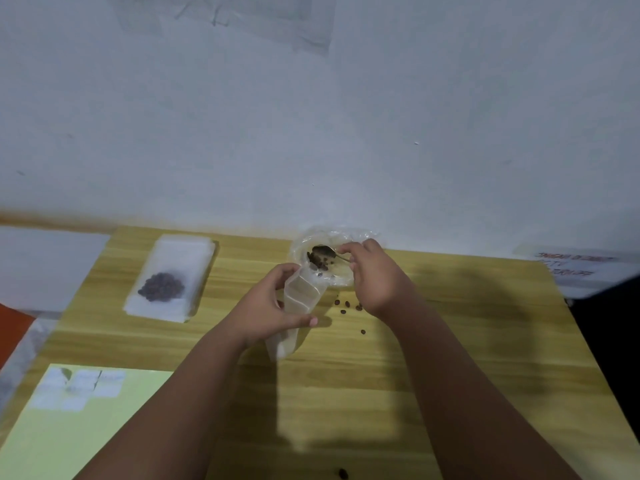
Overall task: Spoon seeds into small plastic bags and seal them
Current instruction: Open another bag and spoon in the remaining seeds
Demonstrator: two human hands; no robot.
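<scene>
My left hand [266,308] holds a small clear plastic bag [300,299] with its mouth tilted up toward the far side of the table. My right hand [375,275] pinches the handle of a metal spoon [323,252] whose bowl carries dark seeds right at the bag's mouth. The spoon hangs over a clear plastic seed container [341,277] by the wall. A few loose seeds [343,304] lie on the wooden table [450,358] just under my right hand.
A stack of flat bags [183,261] with a pile of dark seeds [161,287] on top lies at the left. A pale green sheet [69,438] with small white labels covers the near left corner. One seed [343,473] lies near the front edge.
</scene>
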